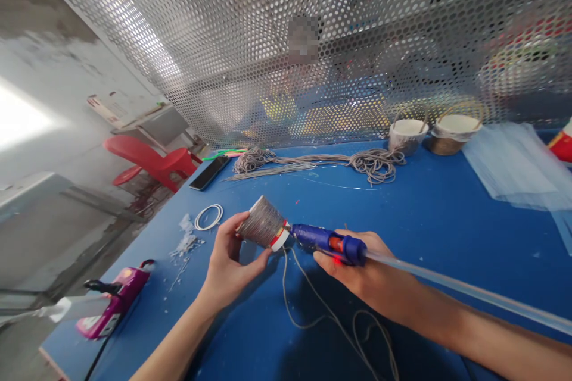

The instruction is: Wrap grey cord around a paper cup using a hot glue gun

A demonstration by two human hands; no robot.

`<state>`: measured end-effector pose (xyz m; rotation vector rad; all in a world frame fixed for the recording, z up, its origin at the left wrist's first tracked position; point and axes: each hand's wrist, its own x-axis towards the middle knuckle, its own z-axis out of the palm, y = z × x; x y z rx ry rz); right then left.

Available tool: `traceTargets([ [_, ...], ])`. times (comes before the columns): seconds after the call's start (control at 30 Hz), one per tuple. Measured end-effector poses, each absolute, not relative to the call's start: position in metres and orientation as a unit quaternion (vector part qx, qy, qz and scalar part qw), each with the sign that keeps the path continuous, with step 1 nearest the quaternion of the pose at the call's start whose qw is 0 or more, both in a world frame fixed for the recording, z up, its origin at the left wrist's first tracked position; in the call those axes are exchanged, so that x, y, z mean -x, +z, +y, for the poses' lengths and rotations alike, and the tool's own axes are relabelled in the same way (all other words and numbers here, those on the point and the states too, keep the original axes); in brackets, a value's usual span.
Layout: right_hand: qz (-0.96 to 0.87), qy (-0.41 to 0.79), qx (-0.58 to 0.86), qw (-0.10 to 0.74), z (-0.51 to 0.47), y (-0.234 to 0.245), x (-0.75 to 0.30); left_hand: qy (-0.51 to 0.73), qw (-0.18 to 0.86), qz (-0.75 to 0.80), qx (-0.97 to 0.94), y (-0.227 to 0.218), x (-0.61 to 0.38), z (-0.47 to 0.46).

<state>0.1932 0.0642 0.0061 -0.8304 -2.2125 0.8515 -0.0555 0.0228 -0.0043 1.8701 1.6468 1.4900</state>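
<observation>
A paper cup wrapped in grey-brown cord lies tilted in my left hand, its thumb and fingers closed on the two sides. A white and red band of the cup shows bare at its right end. My right hand is wrapped round a blue hot glue gun, with a long clear glue stick running out of its back. The gun's nozzle is at the cup's bare band; whether it touches I cannot tell. Loose grey cord hangs from the cup and loops over the table.
Bundles of grey cord and a phone lie along the back of the blue table. Two handled cups stand at back right by pale plastic sheets. White rings and a purple power strip are at left. Perforated metal walls the back.
</observation>
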Motion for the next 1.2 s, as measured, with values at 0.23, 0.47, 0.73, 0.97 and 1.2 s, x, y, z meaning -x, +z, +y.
traceTargets([
  [0.23, -0.795, 0.399, 0.338, 0.309, 0.056, 0.012, -0.189, 0.510, 0.052, 0.540, -0.667, -0.004, 0.055, 0.024],
  [0.47, -0.844, 0.299, 0.308, 0.322, 0.065, 0.007, -0.193, 0.495, 0.026, 0.512, -0.701, -0.004, 0.060, 0.026],
  [0.73, -0.822, 0.333, 0.330, 0.323, 0.061, 0.010, -0.188, 0.482, 0.011, 0.505, -0.716, -0.001, 0.059, 0.027],
  [0.97, -0.798, 0.429, 0.320, 0.277, 0.052, 0.010, -0.187, 0.487, 0.015, 0.537, -0.689, -0.003, 0.051, 0.023],
  [1.2, -0.786, 0.424, 0.316, 0.321, 0.057, 0.008, -0.188, 0.490, 0.047, 0.552, -0.673, -0.005, 0.054, 0.022],
])
